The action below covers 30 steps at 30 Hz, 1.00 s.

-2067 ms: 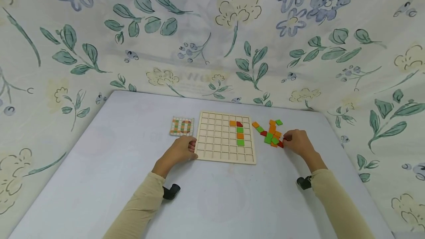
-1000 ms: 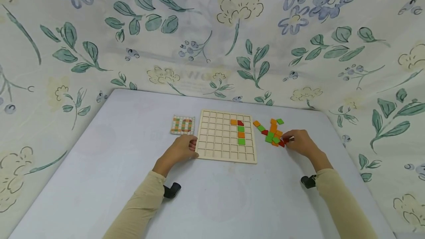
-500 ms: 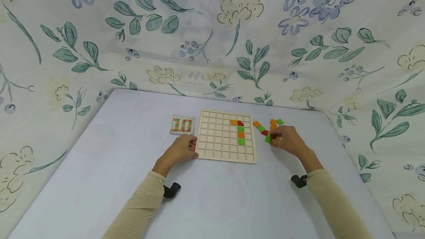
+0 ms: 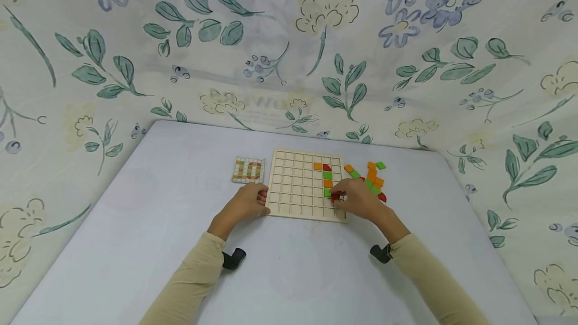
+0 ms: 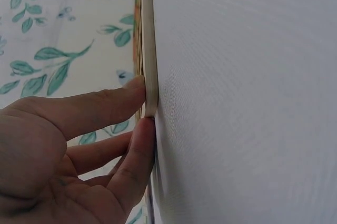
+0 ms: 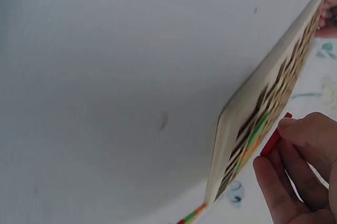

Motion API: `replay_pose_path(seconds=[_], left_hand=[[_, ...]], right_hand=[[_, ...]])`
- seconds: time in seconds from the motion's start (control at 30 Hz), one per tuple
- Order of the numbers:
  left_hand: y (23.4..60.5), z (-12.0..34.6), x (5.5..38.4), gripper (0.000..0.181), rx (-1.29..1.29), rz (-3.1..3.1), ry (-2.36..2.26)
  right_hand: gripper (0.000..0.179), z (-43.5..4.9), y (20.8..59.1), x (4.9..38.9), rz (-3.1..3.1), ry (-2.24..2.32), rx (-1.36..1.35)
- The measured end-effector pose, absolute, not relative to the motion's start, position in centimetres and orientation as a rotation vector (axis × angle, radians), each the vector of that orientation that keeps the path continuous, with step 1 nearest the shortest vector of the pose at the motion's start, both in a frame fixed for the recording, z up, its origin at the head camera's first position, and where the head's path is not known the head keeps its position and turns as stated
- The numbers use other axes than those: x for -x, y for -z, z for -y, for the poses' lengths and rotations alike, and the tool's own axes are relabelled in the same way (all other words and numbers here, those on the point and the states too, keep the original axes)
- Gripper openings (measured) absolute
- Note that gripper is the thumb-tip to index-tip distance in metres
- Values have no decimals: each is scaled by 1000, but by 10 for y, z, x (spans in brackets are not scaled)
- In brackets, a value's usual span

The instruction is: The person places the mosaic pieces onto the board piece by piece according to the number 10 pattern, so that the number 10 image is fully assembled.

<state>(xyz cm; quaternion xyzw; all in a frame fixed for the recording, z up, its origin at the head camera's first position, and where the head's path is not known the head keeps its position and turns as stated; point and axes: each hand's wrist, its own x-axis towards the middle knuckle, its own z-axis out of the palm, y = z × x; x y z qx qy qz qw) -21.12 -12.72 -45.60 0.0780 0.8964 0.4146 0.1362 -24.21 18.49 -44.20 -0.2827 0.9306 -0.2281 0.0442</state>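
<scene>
A square wooden grid board (image 4: 294,195) lies on the table. My left hand (image 4: 245,203) holds its front left corner, the thumb at the front and curled fingers along the left side. Over the board's right part, my right hand (image 4: 361,198) pinches a thin red tile (image 6: 275,141) between thumb and fingertips; the tile stands tilted close above the cells in the right wrist view. In the board sit an orange square (image 4: 318,166), a red rounded piece (image 4: 327,168), and green and orange squares below it. The right hand hides some cells at the right edge.
A small patterned card (image 4: 248,170) with coloured squares lies left of the board. Right of it is a loose pile of orange, green and red tiles (image 4: 372,174), partly behind the right hand. A floral cloth (image 4: 289,64) hangs behind the white table (image 4: 289,275).
My right hand has picked up a red tile by the pile's right side and carried it left, over the board's right part. The left hand has stayed at the board's corner.
</scene>
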Motion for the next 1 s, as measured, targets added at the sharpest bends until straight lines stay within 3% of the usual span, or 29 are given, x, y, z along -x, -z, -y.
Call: replay_pose_path(seconds=[1.0], left_hand=[[456,128,212,58,-230,-2592,-1200]], right_hand=[[16,-170,449,246,-2763,654,1004]])
